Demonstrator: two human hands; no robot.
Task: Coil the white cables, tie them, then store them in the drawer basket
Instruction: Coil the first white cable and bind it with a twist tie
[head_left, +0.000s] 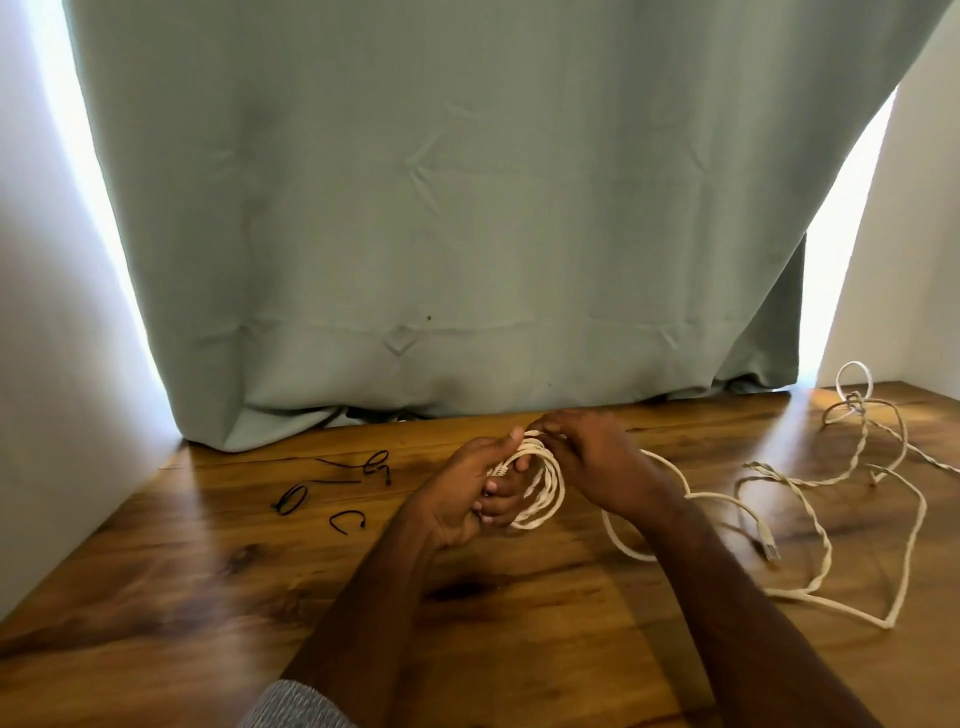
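A white cable coil (543, 491) of several loops hangs just above the wooden table (208, 597), wound around the fingers of my left hand (470, 496), which grips it from the left. My right hand (589, 460) pinches the coil's top right part. The cable's loose tail (623, 540) runs right behind my right wrist to a plug (769, 548) lying on the table. A second white twisted cable (826, 545) sprawls uncoiled at the right, with a knotted loop (854, 397) at the far right. No drawer basket is in view.
Several black cable ties (332, 493) lie on the table left of my hands. A grey-green curtain (467, 208) hangs behind the table and touches its back edge. White walls close in at both sides.
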